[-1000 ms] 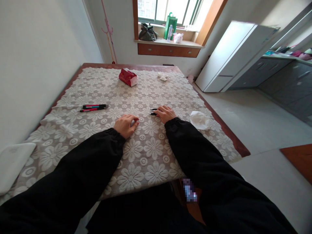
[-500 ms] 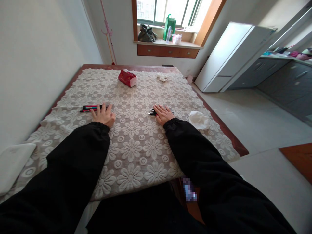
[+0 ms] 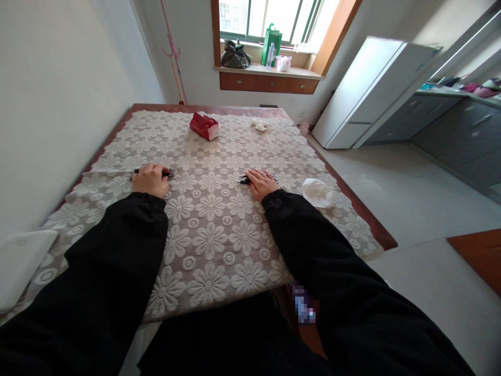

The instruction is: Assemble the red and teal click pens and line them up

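My left hand [image 3: 151, 179] lies curled over a few red and black pens [image 3: 169, 172] on the left side of the lace-covered table [image 3: 219, 245]. Only the pens' ends stick out on either side of the fingers. My right hand [image 3: 261, 183] rests flat, fingers apart, on a small bunch of black pens [image 3: 244, 180] near the middle of the table. Their tips show to the left of the fingers. Both arms wear black sleeves.
A red tissue pack [image 3: 204, 126] and a small crumpled tissue [image 3: 259, 124] lie at the far end. A larger crumpled tissue [image 3: 319, 192] sits by the right edge. A white object [image 3: 19, 261] lies at the near left corner. A wall runs along the left.
My left hand moved from the middle of the table out to the left and closed over the red and black pens. My right hand stayed on the black pens and flattened.
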The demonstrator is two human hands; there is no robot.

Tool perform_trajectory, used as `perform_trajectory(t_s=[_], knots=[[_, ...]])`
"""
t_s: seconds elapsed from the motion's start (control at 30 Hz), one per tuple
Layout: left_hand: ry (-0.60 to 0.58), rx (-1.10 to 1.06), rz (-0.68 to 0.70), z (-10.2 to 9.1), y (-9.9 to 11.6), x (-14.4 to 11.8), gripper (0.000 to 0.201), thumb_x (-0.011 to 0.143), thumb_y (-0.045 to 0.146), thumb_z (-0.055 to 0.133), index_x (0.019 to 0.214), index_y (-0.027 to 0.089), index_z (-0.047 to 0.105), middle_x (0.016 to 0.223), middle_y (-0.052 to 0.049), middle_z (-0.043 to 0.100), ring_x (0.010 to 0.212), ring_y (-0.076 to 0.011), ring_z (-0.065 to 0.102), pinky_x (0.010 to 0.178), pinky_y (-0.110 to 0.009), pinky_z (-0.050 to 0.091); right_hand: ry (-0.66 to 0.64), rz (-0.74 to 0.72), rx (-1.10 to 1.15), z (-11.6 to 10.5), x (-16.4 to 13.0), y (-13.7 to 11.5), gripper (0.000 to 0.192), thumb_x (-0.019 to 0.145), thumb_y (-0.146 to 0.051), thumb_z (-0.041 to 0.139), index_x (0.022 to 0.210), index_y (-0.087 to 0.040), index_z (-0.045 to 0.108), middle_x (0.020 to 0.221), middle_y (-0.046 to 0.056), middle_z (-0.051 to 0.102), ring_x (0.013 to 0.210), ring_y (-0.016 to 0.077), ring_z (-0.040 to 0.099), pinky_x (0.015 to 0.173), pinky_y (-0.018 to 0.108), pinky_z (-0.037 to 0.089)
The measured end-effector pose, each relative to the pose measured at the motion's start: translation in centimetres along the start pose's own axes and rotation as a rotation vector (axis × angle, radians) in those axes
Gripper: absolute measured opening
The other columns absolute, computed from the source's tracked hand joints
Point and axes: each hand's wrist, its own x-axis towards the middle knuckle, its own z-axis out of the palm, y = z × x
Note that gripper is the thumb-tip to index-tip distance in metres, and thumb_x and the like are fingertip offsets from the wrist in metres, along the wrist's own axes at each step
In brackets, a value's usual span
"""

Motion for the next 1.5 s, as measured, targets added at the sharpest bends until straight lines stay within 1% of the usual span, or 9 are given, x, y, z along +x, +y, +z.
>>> perform_trajectory(t_s=[0.23, 0.63, 0.8, 0.93, 1.03, 1.1, 1.23, 1.37, 1.5], knots=[[-0.058, 0.017, 0.0, -0.7, -0.3, 0.1, 0.019, 0.092, 0.023, 0.054, 0.104, 0.015, 0.067, 0.112, -0.01, 0.062, 0.106, -0.0291, 0.052, 0.093, -0.043, 0.036, 0.076, -0.026, 0.044, 0.0, 0.0, 0.0, 0.053, 0.1, -0.037, 0.046, 0.148, -0.018, 0.044, 0.153, 0.011, 0.047, 0.144, 0.0292, 0.037, 0.121, 0.06, 0.007], [-0.043, 0.032, 0.045, 0.2, -0.7, 0.0, 0.028, 0.092, 0.018, 0.05, 0.116, 0.016, 0.064, 0.11, -0.012, 0.059, 0.101, -0.0292, 0.051, 0.091, -0.044, 0.037, 0.218, -0.097, 0.032, 0.5, 0.1, 0.2, 0.052, 0.1, -0.051, 0.049, 0.142, -0.019, 0.05, 0.146, 0.013, 0.053, 0.14, 0.0297, 0.041, 0.12, 0.055, 0.009], [0.05, -0.2, 0.112, -0.2, 0.0, 0.7, 0.031, 0.087, 0.011, 0.05, 0.112, 0.019, 0.066, 0.108, -0.012, 0.057, 0.103, -0.031, 0.055, 0.092, -0.044, 0.042, 0.267, -0.147, 0.014, 0.3, 0.0, 0.2, 0.055, 0.1, -0.054, 0.048, 0.142, -0.019, 0.05, 0.147, 0.014, 0.052, 0.141, 0.0296, 0.04, 0.12, 0.054, 0.01], [0.123, -0.601, 0.159, -2.2, 3.1, 0.7, 0.028, 0.083, 0.009, 0.053, 0.106, 0.022, 0.061, 0.105, -0.009, 0.063, 0.097, -0.0264, 0.061, 0.092, -0.044, 0.048, 0.311, -0.253, 0.021, -0.8, -0.4, -0.5, 0.053, 0.101, -0.055, 0.048, 0.14, -0.02, 0.052, 0.147, 0.012, 0.053, 0.143, 0.0295, 0.039, 0.121, 0.053, 0.004], [0.025, -1.022, 0.135, -3.4, 6.3, -0.4, 0.022, 0.084, 0.018, 0.058, 0.105, 0.021, 0.052, 0.098, -0.007, 0.067, 0.087, -0.0226, 0.066, 0.074, -0.039, 0.056, 0.311, -0.357, 0.102, -2.1, -0.6, -2.1, 0.051, 0.102, -0.054, 0.045, 0.141, -0.021, 0.05, 0.145, 0.011, 0.055, 0.141, 0.0283, 0.041, 0.122, 0.052, 0.007], [-0.084, -1.236, 0.138, -3.4, 8.2, -1.5, 0.027, 0.081, 0.024, 0.066, 0.101, 0.021, 0.048, 0.097, -0.006, 0.067, 0.084, -0.0213, 0.068, 0.068, -0.036, 0.059, 0.34, -0.367, 0.212, -2.8, -0.6, -3.6, 0.055, 0.102, -0.056, 0.045, 0.144, -0.02, 0.046, 0.143, 0.012, 0.056, 0.137, 0.0272, 0.045, 0.12, 0.048, 0.019], [-0.26, -1.467, 0.088, -2.2, 10.3, -3.3, 0.035, 0.078, 0.031, 0.073, 0.095, 0.02, 0.045, 0.101, -0.006, 0.069, 0.085, -0.0206, 0.072, 0.073, -0.04, 0.063, 0.288, -0.292, 0.334, -3.2, 0.1, -5.8, 0.046, 0.103, -0.05, 0.045, 0.138, -0.019, 0.051, 0.123, 0.011, 0.067, 0.112, 0.0232, 0.061, 0.102, 0.037, 0.04], [-0.339, -1.461, 0.071, -0.3, 10.4, -4.1, 0.039, 0.075, 0.037, 0.076, 0.089, 0.019, 0.045, 0.1, -0.008, 0.07, 0.086, -0.0208, 0.072, 0.077, -0.041, 0.062, 0.173, -0.268, 0.257, -2.5, 0.4, -5.9, 0.035, 0.108, -0.035, 0.034, 0.118, -0.02, 0.063, 0.106, 0.008, 0.07, 0.1, 0.0209, 0.061, 0.093, 0.032, 0.043], [-0.307, -1.146, 0.205, 1.5, 10.0, -4.8, 0.03, 0.077, 0.039, 0.073, 0.093, 0.018, 0.057, 0.092, -0.006, 0.071, 0.078, -0.0187, 0.068, 0.067, -0.032, 0.057, 0.148, -0.3, 0.171, -1.6, 0.1, -5.1, 0.038, 0.107, -0.032, 0.031, 0.108, -0.018, 0.066, 0.1, 0.01, 0.069, 0.097, 0.0223, 0.06, 0.09, 0.032, 0.043]])
